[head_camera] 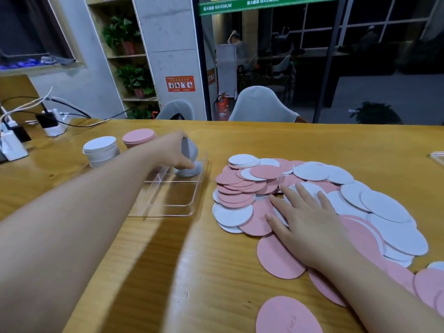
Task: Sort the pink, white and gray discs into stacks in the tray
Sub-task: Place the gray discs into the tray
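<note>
Nearest to the camera, 1 pink disc (288,316) lies alone on the wooden table (216,272), apart from the others. Just behind it the right hand (310,222) rests flat on the loose pile of discs (312,200), with the fingers straight and spread; it holds nothing, it only presses on pink and white discs that overlap each other. I see no gray disc in this pile, but some may be hidden under the others.

To the left, the clear tray (168,205) stands on the table, and its near compartments hold nothing. Further back, the left hand (177,152) is over the tray's far right compartment. Its fingers and thumb are curled round a gray disc (189,147), which is tilted above a low gray stack (189,170). I judge that this disc is about to be laid on the stack.

Behind the arm, 2 taller stacks stand at the far side of the tray: a white stack (101,150) and a pink stack (139,138).

The risk is here: the left forearm passes very near the pink stack, so a careless pull back could knock it over. Also, if the gray disc is released while tilted, it may slide off the stack. The right hand, if it drags, could push discs toward the near table edge.
</note>
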### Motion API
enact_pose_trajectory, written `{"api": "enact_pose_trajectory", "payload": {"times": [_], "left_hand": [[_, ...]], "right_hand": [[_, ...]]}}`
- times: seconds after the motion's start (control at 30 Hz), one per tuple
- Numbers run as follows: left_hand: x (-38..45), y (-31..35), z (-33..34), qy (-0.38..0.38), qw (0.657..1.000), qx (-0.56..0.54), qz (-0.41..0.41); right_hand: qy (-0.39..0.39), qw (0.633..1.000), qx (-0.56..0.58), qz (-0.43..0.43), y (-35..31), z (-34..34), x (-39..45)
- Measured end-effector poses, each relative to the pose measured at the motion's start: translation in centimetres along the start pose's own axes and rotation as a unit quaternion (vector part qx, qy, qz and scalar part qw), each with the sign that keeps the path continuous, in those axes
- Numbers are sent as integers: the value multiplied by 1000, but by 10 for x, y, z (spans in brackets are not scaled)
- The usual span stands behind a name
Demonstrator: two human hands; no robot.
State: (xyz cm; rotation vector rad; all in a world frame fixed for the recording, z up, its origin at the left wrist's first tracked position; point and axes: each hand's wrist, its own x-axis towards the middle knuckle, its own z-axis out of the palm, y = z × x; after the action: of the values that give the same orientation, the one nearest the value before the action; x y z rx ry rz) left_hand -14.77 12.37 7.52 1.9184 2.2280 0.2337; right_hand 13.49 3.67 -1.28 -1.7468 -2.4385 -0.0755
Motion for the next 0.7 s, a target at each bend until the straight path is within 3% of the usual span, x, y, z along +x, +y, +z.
{"api": "enact_pose_trajectory", "payload": {"times": [0.23, 0.47, 0.7], "left_hand": [[25, 3, 8, -95, 991, 79, -51], [37, 0, 13, -106, 988, 97, -61], [37, -8, 14, -110, 990, 47, -70]], "right_hand": [[13, 1000, 1, 0, -1, 2, 1], [21, 1000, 2, 0, -1, 3, 3], [13, 1000, 3, 1, -3, 2, 3]]}}
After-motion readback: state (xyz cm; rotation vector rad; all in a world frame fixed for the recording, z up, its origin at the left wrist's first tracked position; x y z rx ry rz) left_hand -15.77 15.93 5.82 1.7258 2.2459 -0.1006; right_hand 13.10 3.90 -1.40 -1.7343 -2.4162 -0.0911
